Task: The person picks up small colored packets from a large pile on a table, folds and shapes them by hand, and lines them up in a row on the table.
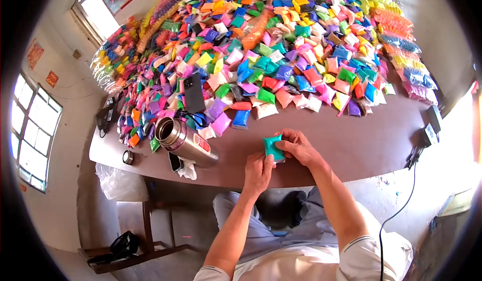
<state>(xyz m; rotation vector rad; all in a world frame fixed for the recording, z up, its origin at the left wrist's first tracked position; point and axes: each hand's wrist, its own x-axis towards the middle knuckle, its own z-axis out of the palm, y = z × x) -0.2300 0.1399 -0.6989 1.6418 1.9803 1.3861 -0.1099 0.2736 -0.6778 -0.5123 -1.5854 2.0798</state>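
Teal packet [271, 145] held btwn L hand [258, 172] & R hand [298, 147], each grip pinching it, over table [351, 148] nr front edge. To the L, steel flask [186, 145] w/ red label [202, 143]; print too small to read.

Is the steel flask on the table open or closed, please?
Open: the flask has its mouth uncovered; a round cap lies apart on the table.

L hand [258, 172] & R hand [298, 146] on teal pkt [272, 145]; steel flask [190, 144] to L; pkt pile [271, 69] beyond
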